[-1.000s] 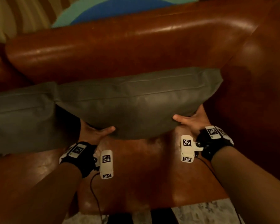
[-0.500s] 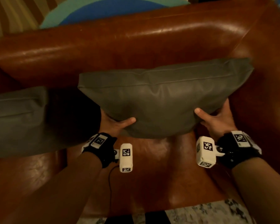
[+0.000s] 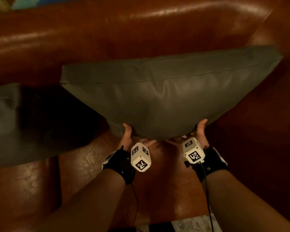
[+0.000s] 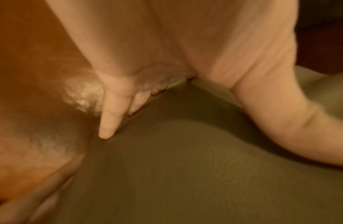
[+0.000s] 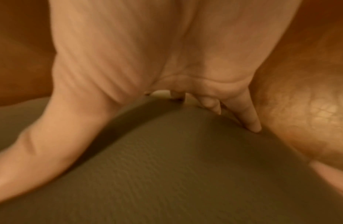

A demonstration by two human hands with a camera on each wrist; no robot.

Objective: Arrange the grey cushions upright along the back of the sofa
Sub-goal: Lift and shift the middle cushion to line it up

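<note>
Grey cushion (image 3: 166, 91) upright against the sofa (image 3: 124, 36) back near its right corner, bottom edge pinched by left hand (image 3: 126, 138) and right hand (image 3: 201, 133). Second cushion (image 3: 5, 118) toward the left edge.

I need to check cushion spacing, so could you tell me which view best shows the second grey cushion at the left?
The head view: only there does the second grey cushion appear, cropped. Both wrist views show just the held cushion.

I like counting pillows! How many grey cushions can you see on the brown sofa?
2. One grey cushion is held by its lower edge in both hands, in front of the sofa back. The other cushion sits at the far left, partly cut off. More may lie out of view.
</note>
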